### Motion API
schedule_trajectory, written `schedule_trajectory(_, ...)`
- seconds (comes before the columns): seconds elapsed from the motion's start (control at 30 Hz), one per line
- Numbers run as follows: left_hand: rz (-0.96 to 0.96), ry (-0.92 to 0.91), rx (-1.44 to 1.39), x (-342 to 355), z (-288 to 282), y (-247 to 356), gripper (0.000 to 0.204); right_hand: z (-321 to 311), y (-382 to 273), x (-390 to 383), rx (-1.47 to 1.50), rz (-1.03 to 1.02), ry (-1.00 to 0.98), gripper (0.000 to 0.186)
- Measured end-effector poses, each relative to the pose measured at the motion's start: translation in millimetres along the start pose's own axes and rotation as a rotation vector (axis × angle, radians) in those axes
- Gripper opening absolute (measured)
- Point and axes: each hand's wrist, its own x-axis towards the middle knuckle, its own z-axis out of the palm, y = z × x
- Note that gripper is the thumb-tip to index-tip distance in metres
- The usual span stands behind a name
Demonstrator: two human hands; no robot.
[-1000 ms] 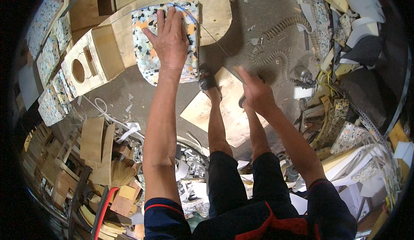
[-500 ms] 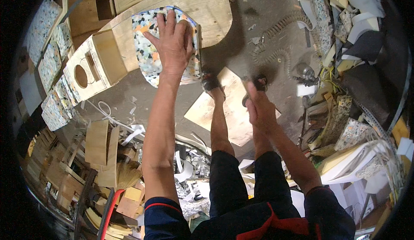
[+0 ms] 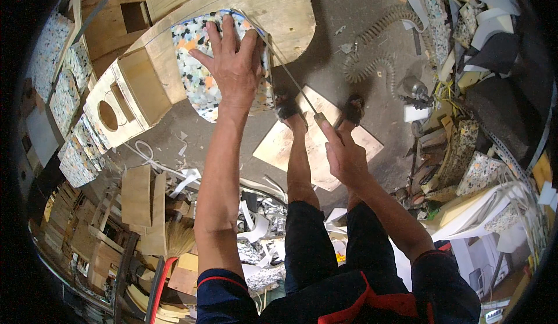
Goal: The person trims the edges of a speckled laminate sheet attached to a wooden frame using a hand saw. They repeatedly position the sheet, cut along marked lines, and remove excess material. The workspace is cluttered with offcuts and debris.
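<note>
My left hand (image 3: 232, 68) lies flat on a piece of multicoloured speckled foam (image 3: 195, 85), its fingers spread and pressing down. The foam rests on a curved plywood panel (image 3: 290, 10) and overhangs the panel's near side. My right hand (image 3: 347, 156) is closed around the handle of a long, thin-bladed knife (image 3: 301, 95). The narrow blade slants up and left from my fist and runs along the foam's right edge. A blue line is drawn near the foam's far rim. My left palm hides part of the foam's middle.
A pale board (image 3: 279, 143) lies on the floor under my feet. Foam and fabric scraps (image 3: 488, 62) are heaped at the right. A coiled hose (image 3: 378, 62) lies ahead of my feet. A plywood frame with an oval hole (image 3: 108, 117) stands at the left. Shiny offcuts (image 3: 256, 248) litter the floor.
The knife blade, blurred and hard to see before, now shows clearly along the foam's right edge. My right hand has moved slightly down and toward me. My left hand stays on the foam.
</note>
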Motion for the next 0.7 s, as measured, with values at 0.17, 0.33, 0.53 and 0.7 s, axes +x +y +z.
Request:
schedule_trajectory(0.17, 0.004, 0.002, 0.018, 2, -1, 0, 0.026, -3, -5, 33, 0.043, 0.001, 0.039, 0.065)
schedule_trajectory(0.33, -0.014, -0.024, 0.032, 4, 0, 2, 0.033, -1, -5, 56, 0.098, 0.055, -0.008, 0.064)
schedule_trajectory(0.53, 0.012, -0.026, 0.044, 7, -1, 3, 0.025, -12, -5, 21, 0.123, 0.063, 0.003, 0.067)
schedule_trajectory(0.7, -0.014, -0.062, 0.064, 7, -3, 4, 0.051, -10, -2, 73, 0.135, 0.023, -0.015, 0.071)
